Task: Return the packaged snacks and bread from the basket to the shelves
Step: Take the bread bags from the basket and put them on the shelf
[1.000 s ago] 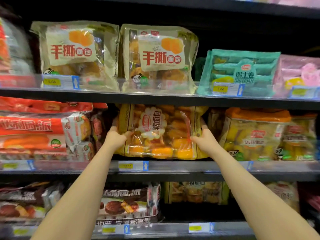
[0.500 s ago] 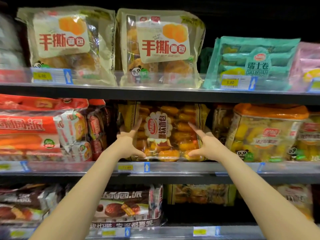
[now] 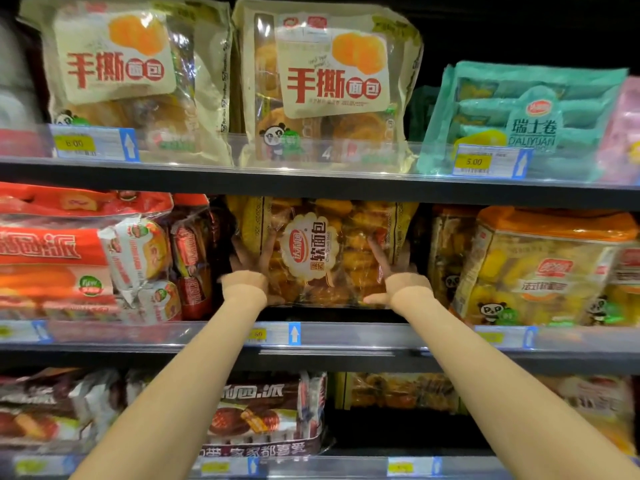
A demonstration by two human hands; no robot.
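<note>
Clear plastic, printed with yellow side bands and a white scalloped label in red lettering, wraps the soft bread bag [image 3: 322,252] that stands upright in the middle bay of the middle shelf [image 3: 346,336], set back behind the shelf's front rail. Both of the person's hands are flat against the front of this bag: the left hand [image 3: 251,271] lies on its left part with fingers spread and pointing up, and the right hand [image 3: 398,273] lies on its right part, fingers likewise straight and fanned, thumb pointing inward along the bag's lower edge. Neither hand curls around the packaging; they only press on its face. Motion blur softens the fingertips, so exact finger contact is hard to read. Just to the left of the bag stands a red pie package [image 3: 52,251] with small wrapped cakes beside it, and just to the right sits an orange-topped bag of French-style bread [image 3: 540,268] showing a panda figure. On the shelf above, two cream bags of hand-torn bread [image 3: 329,84] stand side by side, with a teal Swiss roll package [image 3: 519,119] to their right. A price tag [image 3: 277,334] with a blue arrow sits on the rail below the soft bread bag. Below that, a brown chocolate pie package [image 3: 263,417] rests on the lower shelf.
</note>
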